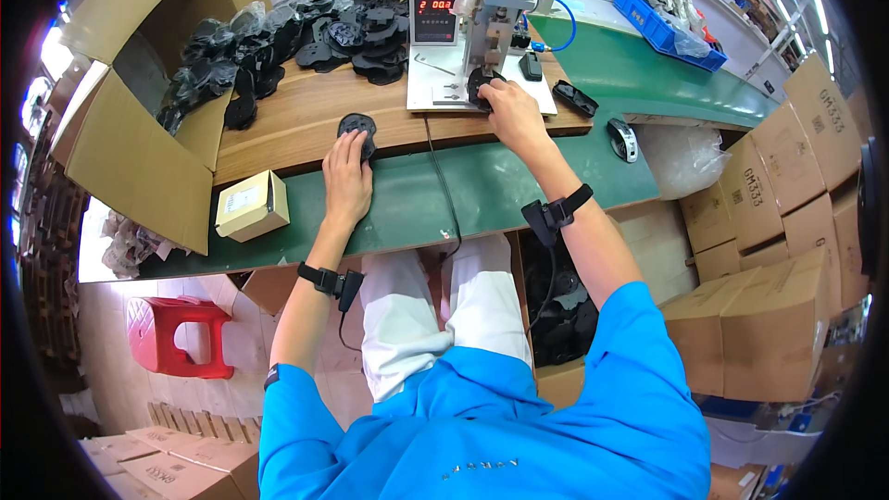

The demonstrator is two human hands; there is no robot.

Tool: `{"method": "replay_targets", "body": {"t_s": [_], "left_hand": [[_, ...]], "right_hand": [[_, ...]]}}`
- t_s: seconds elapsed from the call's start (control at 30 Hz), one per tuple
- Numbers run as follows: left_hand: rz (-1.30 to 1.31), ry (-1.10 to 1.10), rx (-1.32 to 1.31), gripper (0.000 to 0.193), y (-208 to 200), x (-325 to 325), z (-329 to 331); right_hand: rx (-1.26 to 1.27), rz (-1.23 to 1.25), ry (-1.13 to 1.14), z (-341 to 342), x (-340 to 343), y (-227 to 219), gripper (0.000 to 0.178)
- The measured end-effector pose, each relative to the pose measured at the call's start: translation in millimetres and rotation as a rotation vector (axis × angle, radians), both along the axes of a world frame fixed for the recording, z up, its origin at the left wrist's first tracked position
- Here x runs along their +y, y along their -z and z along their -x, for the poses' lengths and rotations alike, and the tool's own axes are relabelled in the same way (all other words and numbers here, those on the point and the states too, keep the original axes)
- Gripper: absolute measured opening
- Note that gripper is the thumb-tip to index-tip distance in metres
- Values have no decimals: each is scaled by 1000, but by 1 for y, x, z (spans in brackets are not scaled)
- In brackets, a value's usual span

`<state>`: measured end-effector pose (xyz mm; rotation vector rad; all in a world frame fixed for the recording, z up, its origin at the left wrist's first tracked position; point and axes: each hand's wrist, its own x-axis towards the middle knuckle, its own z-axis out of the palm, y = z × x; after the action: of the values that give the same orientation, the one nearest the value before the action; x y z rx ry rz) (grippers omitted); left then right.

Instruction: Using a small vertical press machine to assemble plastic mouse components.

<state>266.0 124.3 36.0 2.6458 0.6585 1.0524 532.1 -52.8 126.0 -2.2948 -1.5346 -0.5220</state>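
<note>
My left hand [347, 178] rests at the front edge of the wooden board, its fingers closed over the lower part of a flat, rounded black plastic piece [356, 123]. Farther right, my right hand [515, 111] reaches to the bench press [500, 23]. Its fingertips pinch another black plastic piece [478, 83] beneath the press head, above the white base plate [428, 83]. That piece is partly hidden by the hand. Beside the press stands a white control box [435, 46] with a red lit display. A small hex key lies on the base plate.
Many black pieces [370, 32], some in clear bags, are heaped behind my left hand beside an open carton [139, 157]. A small cream box [252, 206] sits at the front left. On the right are a black tray-like part [576, 98], a computer mouse [622, 140] and a blue bin [662, 32].
</note>
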Motion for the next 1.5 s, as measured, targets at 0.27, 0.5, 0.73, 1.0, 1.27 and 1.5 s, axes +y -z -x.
{"method": "replay_targets", "body": {"t_s": [0.27,0.5,0.73,1.0,1.27,1.5], "left_hand": [[-18,16,17,55,-4,5,6],[11,41,-29,66,1,3,11],[-4,54,3,70,4,-1,12],[-16,53,22,68,5,3,13],[-17,52,25,67,4,2,13],[-30,56,27,67,2,1,14]], "right_hand": [[-6,-48,-81,7,-3,0,25],[-6,-20,-51,4,2,0,31],[-27,-88,-84,5,-6,2,33],[-30,-42,-58,6,-4,2,31],[-30,-40,-61,5,-2,3,31],[-32,-51,-65,8,-3,0,31]]}}
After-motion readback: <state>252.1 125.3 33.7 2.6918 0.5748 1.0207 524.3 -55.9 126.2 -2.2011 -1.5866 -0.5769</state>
